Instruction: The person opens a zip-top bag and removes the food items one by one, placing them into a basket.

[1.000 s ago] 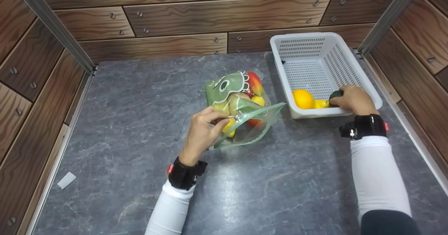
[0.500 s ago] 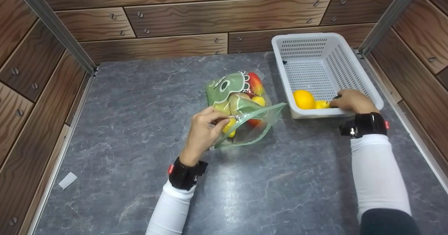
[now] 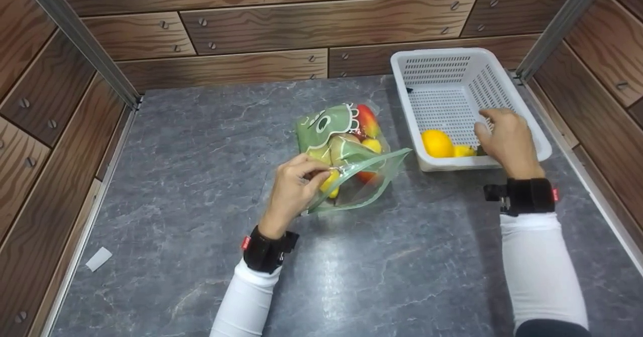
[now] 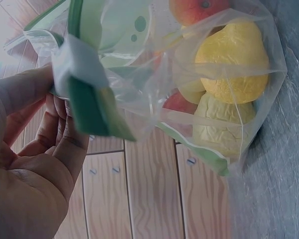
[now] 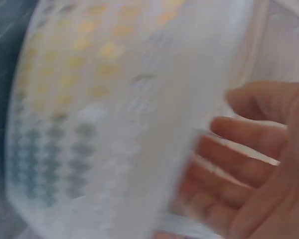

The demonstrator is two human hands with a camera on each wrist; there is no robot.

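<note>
My left hand (image 3: pixel 294 189) pinches the edge of a clear-and-green zip bag (image 3: pixel 321 128) lying on the table, its mouth gaping toward me. Inside it are several fruits, among them a red-and-yellow mango (image 3: pixel 368 121) and, in the left wrist view, a yellow pear-shaped fruit (image 4: pixel 236 62). Over the front right corner of a white basket (image 3: pixel 469 162), my right hand (image 3: pixel 510 141) holds nothing, thumb and fingers apart. Under it sit an orange (image 3: pixel 437 143), a small yellow fruit (image 3: pixel 464 150) and a dark green thing (image 3: pixel 480 150), mostly hidden by the hand.
Wood-patterned panels (image 3: pixel 251 30) enclose the grey marbled table (image 3: pixel 201 256) at the back and both sides. A white slip of paper (image 3: pixel 99 259) lies near the left edge. A small dark bit (image 3: pixel 409 90) shows at the basket's far left.
My right hand reached lower into the basket's corner over the dark green thing, then rose from it with fingers parted and nothing held. The left hand keeps its pinch on the bag.
</note>
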